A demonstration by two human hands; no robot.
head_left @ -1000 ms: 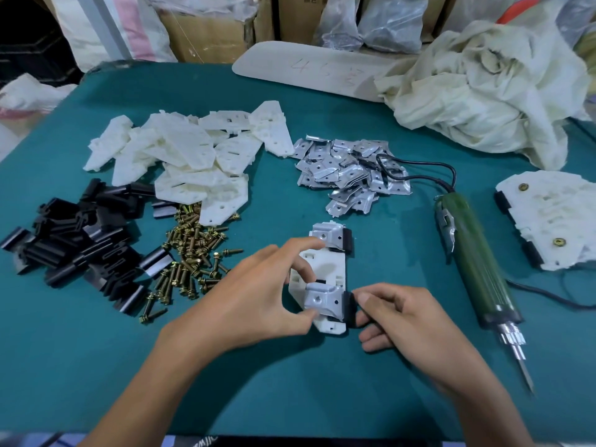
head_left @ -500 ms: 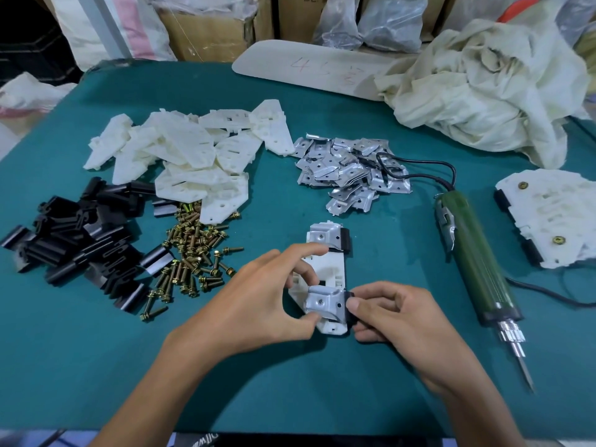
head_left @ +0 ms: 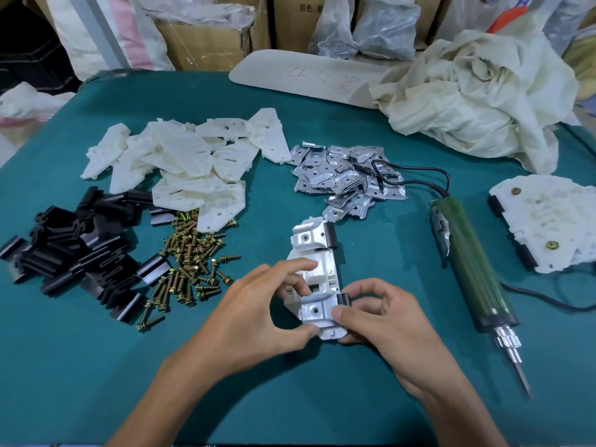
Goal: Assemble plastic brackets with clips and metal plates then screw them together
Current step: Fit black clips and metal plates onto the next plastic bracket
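Since a second ago right hand [head_left: 387, 321] has closed in on the bracket [head_left: 322, 272]. Its thumb was beside the near clip [head_left: 343, 299] and now presses the right edge of the near plate [head_left: 314, 312]. Index is curled over that clip, so it's pinching that corner. Left hand [head_left: 245, 314] index has pulled back from the far plate [head_left: 308, 237] to mid-bracket. Thumb tip is at the bracket's near end, fingers curled round its left side, gripping it.

Bracket lies on the green table [head_left: 290, 398], long axis pointing away from me. Far plate and far clip [head_left: 331, 234] sit on its far end.

- Just left of bracket: brass screws [head_left: 190, 256]
- Further left: pile of black clips [head_left: 74, 243]
- Beyond-left: heap of white brackets [head_left: 180, 162]
- Just past the bracket's far end: loose metal plates [head_left: 342, 175], nearest one almost touching
- Right of bracket: electric screwdriver [head_left: 467, 262], lying flat, bit toward me
- Further right: stack of finished assemblies [head_left: 548, 227]
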